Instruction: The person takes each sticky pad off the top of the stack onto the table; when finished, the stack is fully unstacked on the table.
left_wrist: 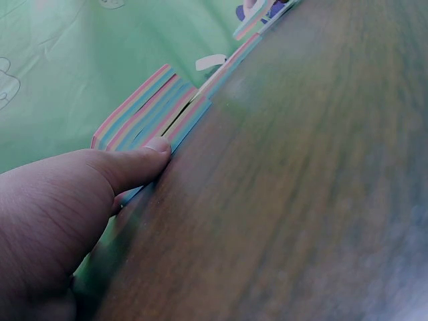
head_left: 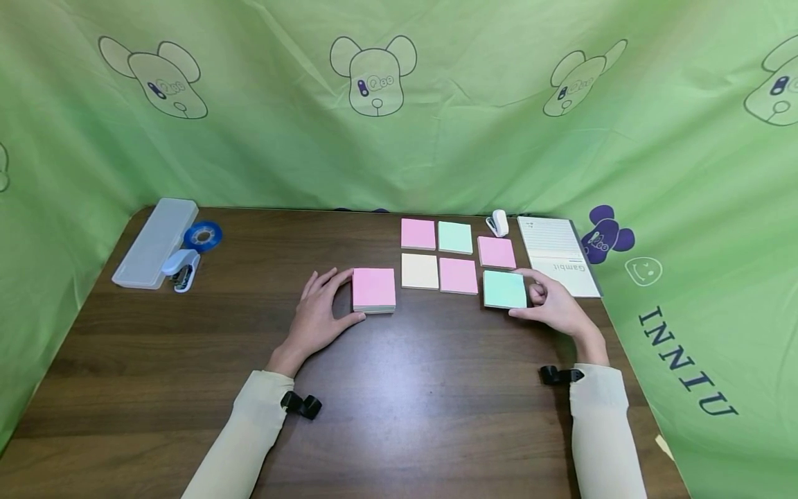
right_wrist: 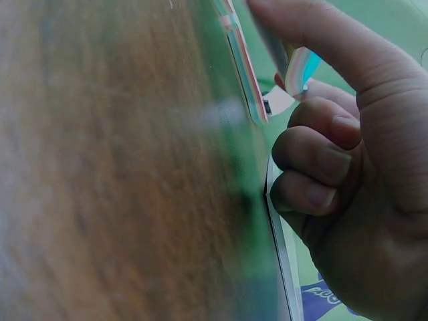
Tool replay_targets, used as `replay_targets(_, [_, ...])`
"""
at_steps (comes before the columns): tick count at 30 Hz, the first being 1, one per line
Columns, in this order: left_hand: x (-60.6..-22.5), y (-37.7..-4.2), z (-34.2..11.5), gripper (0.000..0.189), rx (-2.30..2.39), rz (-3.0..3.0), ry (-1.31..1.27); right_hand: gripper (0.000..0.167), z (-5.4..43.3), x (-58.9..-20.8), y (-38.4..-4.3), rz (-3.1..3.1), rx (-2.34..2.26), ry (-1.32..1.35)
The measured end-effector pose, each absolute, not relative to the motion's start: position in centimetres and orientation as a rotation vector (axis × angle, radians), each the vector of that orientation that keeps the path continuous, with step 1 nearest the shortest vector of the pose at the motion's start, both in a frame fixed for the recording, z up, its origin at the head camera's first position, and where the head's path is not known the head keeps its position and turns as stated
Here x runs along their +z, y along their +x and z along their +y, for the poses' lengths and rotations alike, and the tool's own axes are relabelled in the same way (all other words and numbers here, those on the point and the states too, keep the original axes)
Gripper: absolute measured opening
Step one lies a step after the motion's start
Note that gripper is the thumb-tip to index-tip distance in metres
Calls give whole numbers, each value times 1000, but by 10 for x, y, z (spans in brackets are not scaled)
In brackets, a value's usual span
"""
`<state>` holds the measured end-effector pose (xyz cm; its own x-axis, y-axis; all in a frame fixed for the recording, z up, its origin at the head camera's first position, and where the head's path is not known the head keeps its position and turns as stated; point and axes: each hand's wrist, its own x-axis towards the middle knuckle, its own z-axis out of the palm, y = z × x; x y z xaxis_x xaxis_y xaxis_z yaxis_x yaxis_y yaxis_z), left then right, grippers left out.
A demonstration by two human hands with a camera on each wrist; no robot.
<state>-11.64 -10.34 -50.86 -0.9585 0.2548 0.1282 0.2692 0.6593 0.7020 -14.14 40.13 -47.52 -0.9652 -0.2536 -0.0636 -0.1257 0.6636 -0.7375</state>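
My left hand (head_left: 320, 312) holds a thick stack of sticky note pads (head_left: 374, 287), pink on top, with thumb and forefinger on its near and far sides. Layered pink, yellow and blue edges of the stack (left_wrist: 150, 107) show in the left wrist view, the thumb against them. At the right, my right hand (head_left: 551, 301) pinches a mint green sticky note pad (head_left: 505, 289) between thumb and forefinger, slightly above the table. Its other fingers (right_wrist: 317, 157) are curled in the right wrist view. Between the hands lie a cream pad (head_left: 420, 271) and a pink pad (head_left: 458, 276).
Behind them lie a pink pad (head_left: 418, 234), a mint pad (head_left: 455, 238) and another pink pad (head_left: 497, 252). A white stapler (head_left: 499, 223) and a notebook (head_left: 548, 242) are at back right. Far left are a plastic case (head_left: 156, 242), blue tape (head_left: 203, 236) and a light blue stapler (head_left: 182, 269).
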Motion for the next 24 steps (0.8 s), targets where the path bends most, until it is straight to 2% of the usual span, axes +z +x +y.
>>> replay_targets(12, [-510, -116, -104, 92, -1206, -2846, -449, 78, 400, -474, -141, 2720, -1054, -271])
replay_targets(21, [-509, -116, -103, 92, -1207, -2862, -441, 90, 397, -470, -141, 2806, -883, -285])
replay_targets(24, [-509, -117, -103, 92, -1209, -2863, -443, 89, 398, -469, -141, 2823, -877, -291])
